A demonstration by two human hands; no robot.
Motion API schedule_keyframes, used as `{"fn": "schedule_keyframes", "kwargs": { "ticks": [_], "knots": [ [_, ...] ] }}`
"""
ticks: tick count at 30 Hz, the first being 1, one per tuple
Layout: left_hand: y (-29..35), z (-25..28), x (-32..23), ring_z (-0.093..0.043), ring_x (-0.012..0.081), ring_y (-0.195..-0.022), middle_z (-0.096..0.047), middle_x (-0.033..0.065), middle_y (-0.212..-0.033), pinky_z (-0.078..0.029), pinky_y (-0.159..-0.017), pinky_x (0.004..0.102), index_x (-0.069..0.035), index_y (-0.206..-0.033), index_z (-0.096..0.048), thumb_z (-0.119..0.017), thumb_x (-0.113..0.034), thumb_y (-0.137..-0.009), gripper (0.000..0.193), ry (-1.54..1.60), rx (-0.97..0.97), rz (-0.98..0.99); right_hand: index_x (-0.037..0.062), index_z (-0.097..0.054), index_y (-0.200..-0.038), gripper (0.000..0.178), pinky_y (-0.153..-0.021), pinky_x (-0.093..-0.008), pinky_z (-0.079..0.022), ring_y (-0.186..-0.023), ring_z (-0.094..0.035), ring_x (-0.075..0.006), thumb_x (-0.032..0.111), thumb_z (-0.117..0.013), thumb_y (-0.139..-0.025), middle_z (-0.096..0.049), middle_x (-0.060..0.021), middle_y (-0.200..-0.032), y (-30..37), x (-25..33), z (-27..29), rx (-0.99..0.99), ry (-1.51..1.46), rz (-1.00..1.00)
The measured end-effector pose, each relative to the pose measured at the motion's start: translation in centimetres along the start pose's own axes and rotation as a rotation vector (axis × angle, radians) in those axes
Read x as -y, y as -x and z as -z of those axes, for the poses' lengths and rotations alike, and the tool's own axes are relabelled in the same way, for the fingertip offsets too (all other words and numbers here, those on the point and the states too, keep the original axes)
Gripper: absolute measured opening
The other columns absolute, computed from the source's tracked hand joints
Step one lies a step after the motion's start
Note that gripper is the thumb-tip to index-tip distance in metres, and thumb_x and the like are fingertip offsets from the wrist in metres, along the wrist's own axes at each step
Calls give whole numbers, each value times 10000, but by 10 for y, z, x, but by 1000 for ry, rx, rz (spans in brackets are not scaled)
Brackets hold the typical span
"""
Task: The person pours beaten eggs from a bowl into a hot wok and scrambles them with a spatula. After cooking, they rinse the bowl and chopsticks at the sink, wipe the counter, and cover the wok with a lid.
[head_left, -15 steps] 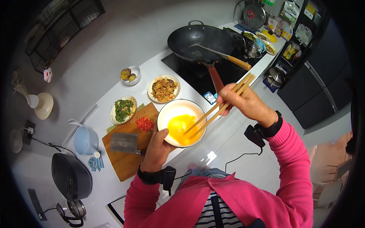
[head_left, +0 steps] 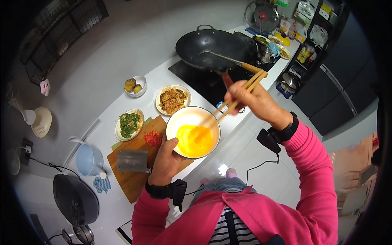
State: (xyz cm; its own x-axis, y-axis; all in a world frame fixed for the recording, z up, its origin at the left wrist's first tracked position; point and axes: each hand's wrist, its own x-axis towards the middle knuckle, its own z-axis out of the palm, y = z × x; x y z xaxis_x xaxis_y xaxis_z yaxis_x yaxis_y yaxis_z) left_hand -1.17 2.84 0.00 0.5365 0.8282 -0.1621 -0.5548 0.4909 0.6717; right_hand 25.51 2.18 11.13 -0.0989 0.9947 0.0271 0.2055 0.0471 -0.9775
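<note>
My left hand (head_left: pixel 165 161) grips a white bowl (head_left: pixel 174 121) by its near left side, thumb over the rim. Yellow beaten egg (head_left: pixel 192 141) lies in the bottom of the bowl, which is tilted. Wooden chopsticks (head_left: pixel 252 83) are pinched in my right hand (head_left: pixel 250 100) above the bowl's right side. Their lower ends reach down into the egg and are smeared by motion. Just left of the bowl, a wooden cutting board (head_left: pixel 131 183) carries chopped red pepper (head_left: pixel 152 139) and a cleaver (head_left: pixel 132 160).
A black wok (head_left: pixel 196 47) with a wooden-handled spatula (head_left: pixel 245 66) in it sits on the black cooktop (head_left: pixel 183 73). Plates of cooked food (head_left: pixel 172 100) and chopped greens (head_left: pixel 129 123) stand behind the board. A blue pot (head_left: pixel 89 159) and a black appliance (head_left: pixel 75 199) occupy the left counter.
The chopsticks have swung in the egg, their tips now blurred and the egg streaked. My right hand has shifted slightly left. The whole view has moved a little.
</note>
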Motion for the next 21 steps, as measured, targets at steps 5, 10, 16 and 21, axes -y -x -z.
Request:
{"fn": "schedule_keyframes", "kwargs": {
  "ticks": [5,10,16,21],
  "knots": [
    [0,-12,-5,-526,294,-1167,-461,174,-1310,-493,-922,462,-28,-1367,-297,-421,-217,-884,533,-76,-25,-19,-1,-626,-882,323,-587,-197,-534,-621,-641,-101,288,-502,-953,-643,-69,-767,-10,6,11,-50,10,40],
    [-9,-30,-6,-545,288,-1143,-480,170,-1300,-527,-843,447,-26,-1362,-308,-431,-238,-889,533,-130,-38,-94,12,-630,-893,307,-567,-197,-526,-615,-646,-100,284,-499,-952,-652,-67,-767,-27,11,26,45,16,39],
    [-21,-51,2,-607,306,-1048,-538,169,-1249,-566,-722,444,-24,-1351,-329,-441,-309,-896,549,-146,-81,-120,-11,-618,-905,331,-575,-193,-539,-595,-640,-94,294,-498,-953,-645,-80,-760,-44,10,56,198,-32,-18],
    [-35,-75,4,-626,313,-1005,-559,177,-1217,-573,-696,431,-19,-1343,-340,-450,-315,-895,548,-160,-108,-132,-17,-618,-906,330,-583,-189,-543,-617,-643,-90,283,-491,-962,-653,-72,-773,-56,13,82,280,-36,86]
  ]
}}
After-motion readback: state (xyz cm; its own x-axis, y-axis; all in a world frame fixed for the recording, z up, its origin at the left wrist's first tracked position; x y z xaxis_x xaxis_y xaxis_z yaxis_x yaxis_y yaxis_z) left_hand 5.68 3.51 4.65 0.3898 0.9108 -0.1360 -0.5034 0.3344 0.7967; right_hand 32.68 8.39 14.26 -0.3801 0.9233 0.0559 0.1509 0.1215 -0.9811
